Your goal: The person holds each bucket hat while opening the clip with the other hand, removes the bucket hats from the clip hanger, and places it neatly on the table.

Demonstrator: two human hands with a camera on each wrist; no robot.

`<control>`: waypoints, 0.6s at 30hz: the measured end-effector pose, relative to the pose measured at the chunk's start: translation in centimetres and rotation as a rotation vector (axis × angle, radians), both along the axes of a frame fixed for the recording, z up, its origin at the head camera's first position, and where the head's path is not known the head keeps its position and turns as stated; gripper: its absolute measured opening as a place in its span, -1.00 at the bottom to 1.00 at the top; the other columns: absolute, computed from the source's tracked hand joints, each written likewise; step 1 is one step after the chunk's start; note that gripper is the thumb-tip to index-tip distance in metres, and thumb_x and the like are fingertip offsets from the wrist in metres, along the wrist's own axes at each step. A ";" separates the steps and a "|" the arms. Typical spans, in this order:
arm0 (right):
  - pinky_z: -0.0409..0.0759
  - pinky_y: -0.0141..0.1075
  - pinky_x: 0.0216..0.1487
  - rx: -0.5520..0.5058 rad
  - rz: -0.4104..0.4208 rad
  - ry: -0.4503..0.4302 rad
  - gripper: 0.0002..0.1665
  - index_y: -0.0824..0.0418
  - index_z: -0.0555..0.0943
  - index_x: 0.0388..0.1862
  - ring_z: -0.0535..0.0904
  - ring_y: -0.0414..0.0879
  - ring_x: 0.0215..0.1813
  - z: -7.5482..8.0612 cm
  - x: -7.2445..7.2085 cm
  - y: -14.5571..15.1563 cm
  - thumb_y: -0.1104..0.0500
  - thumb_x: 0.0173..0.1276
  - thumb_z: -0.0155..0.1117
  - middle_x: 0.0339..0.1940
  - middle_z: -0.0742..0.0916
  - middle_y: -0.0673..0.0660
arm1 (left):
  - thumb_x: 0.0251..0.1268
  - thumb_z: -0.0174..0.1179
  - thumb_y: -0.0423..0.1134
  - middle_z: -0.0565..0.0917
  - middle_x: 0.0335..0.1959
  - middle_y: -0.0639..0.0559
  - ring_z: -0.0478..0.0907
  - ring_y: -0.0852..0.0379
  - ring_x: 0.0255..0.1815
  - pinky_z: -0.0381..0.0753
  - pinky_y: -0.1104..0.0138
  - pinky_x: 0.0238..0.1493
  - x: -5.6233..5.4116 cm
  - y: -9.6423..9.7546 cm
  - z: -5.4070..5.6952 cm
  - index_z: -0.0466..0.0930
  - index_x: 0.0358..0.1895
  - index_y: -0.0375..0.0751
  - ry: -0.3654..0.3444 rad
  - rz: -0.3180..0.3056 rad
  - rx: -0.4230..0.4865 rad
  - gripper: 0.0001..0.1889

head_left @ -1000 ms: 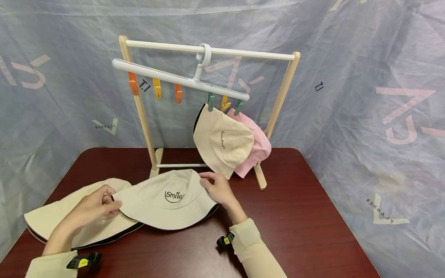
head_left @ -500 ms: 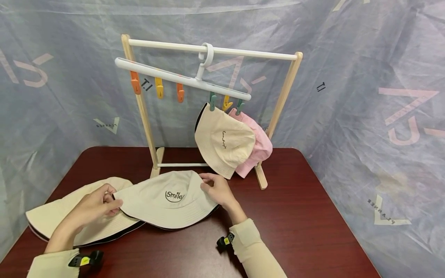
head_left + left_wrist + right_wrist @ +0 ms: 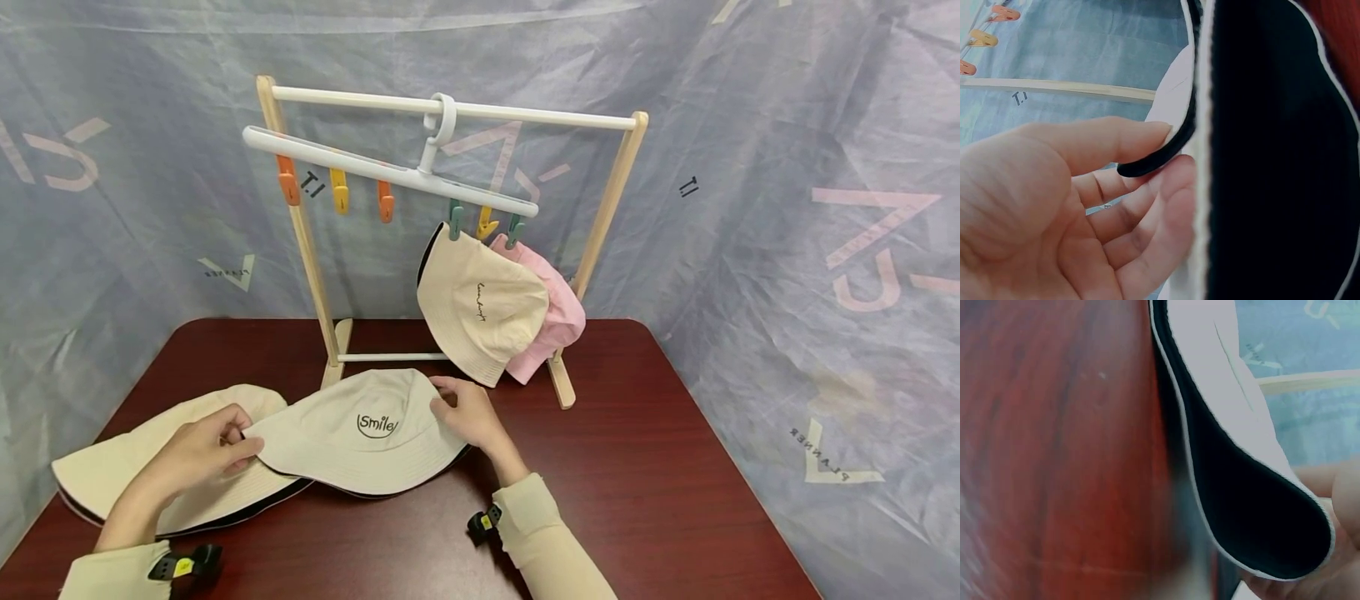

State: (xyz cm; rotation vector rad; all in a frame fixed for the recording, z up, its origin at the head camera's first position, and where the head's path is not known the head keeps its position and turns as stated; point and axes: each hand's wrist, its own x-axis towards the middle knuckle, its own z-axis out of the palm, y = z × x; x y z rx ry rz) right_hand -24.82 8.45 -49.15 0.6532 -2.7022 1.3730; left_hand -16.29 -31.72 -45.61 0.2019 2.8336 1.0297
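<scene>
Little has changed over the last second: the Smile hat [image 3: 360, 450] has stayed low over the tabletop [image 3: 637, 483], before the rack [image 3: 303, 242], overlapping the cream hat [image 3: 123, 458]. My left hand [image 3: 198, 454] pinches its brim [image 3: 1194, 94]; my right hand [image 3: 472, 412] grips its other side. I judge the work is at steadying this hat, away from the hanger [image 3: 352, 163].

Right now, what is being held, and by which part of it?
The "Smile" hat: the left hand pinches the left end of its brim; the right hand holds its right side.
</scene>
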 end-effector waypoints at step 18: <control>0.55 -0.24 -0.04 0.156 0.033 0.068 -0.32 0.30 0.48 0.54 0.52 -0.09 -0.11 0.2 0.2 -0.3 0.31 0.47 0.35 -0.15 0.70 0.16 | 0.46 0.38 -0.18 0.62 -0.28 0.03 0.55 0.19 -0.50 0.48 0.34 -0.42 -0.4 0.3 -0.1 0.52 0.34 -0.22 0.021 -0.033 -0.034 -0.52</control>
